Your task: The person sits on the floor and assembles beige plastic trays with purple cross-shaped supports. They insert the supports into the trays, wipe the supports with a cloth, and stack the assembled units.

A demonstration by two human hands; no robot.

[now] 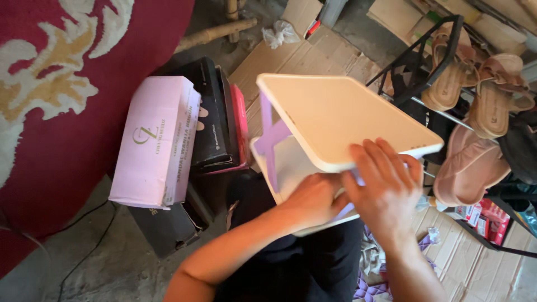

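A small plastic rack with two cream shelf boards and a lilac cross-shaped side frame is held over my lap. My left hand reaches between the two boards and touches the underside of the upper one near its front edge. My right hand lies over the front edge of the upper board, fingers curled around it. The lower board shows below and left of the upper one.
Pink and black shoe boxes stand stacked at the left on a concrete floor beside a red patterned carpet. A black metal shoe rack with beige sandals stands at the right. Flattened cardboard lies behind and under the rack.
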